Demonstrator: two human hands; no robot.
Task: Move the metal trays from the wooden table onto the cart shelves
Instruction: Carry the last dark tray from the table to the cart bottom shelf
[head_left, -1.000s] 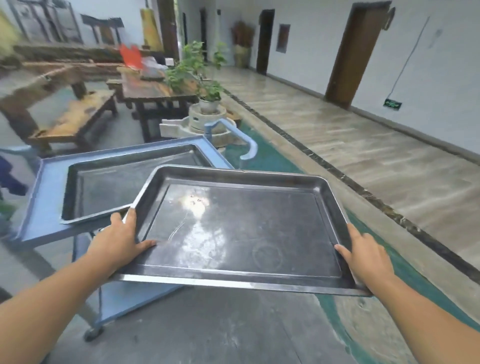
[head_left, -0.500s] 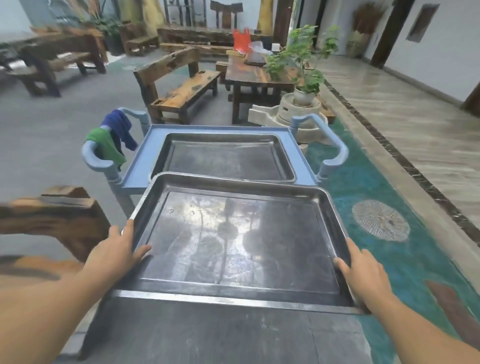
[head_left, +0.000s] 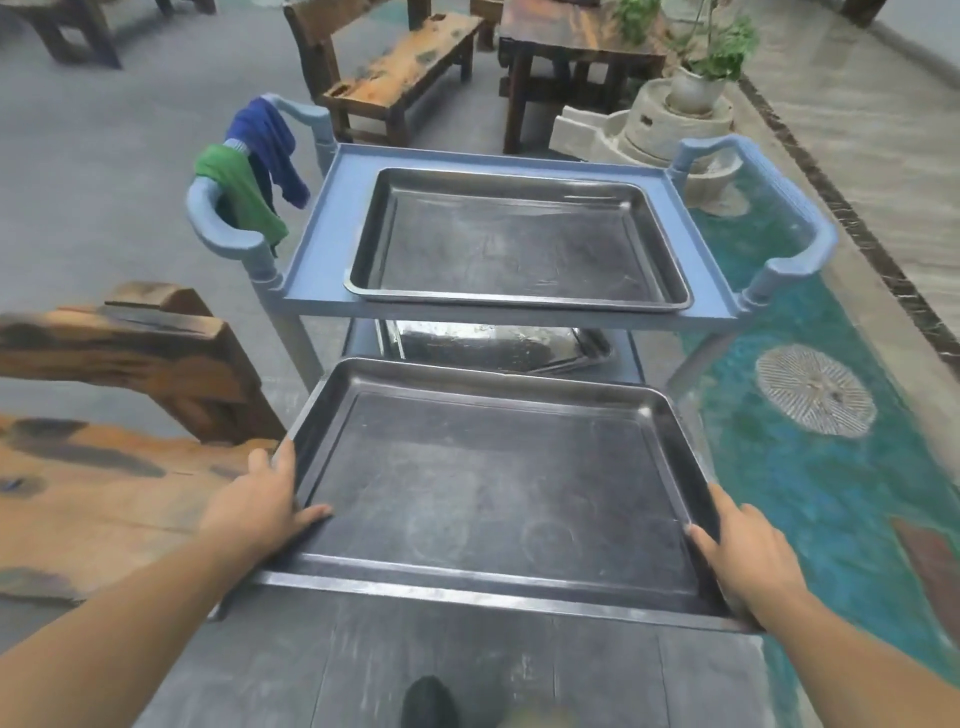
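Observation:
I hold a large metal tray (head_left: 493, 483) level in front of me, below the height of the cart's top shelf. My left hand (head_left: 260, 506) grips its left rim and my right hand (head_left: 748, 551) grips its right rim. Ahead stands the blue cart (head_left: 322, 249). A second metal tray (head_left: 519, 244) lies on its top shelf. A third tray (head_left: 498, 348) shows on the shelf underneath, partly hidden by the top shelf and by the tray I hold.
A wooden table or bench (head_left: 104, 467) sits close on my left. Green and blue cloths (head_left: 249, 171) hang on the cart's left handle. Behind the cart are a wooden bench (head_left: 400, 67), a dark table (head_left: 571, 47) and a potted plant on a stone mill (head_left: 691, 104).
The tray in my hands has come down from the top shelf's height to below it. My view tilted down, and the lower shelf with its tray has come into sight.

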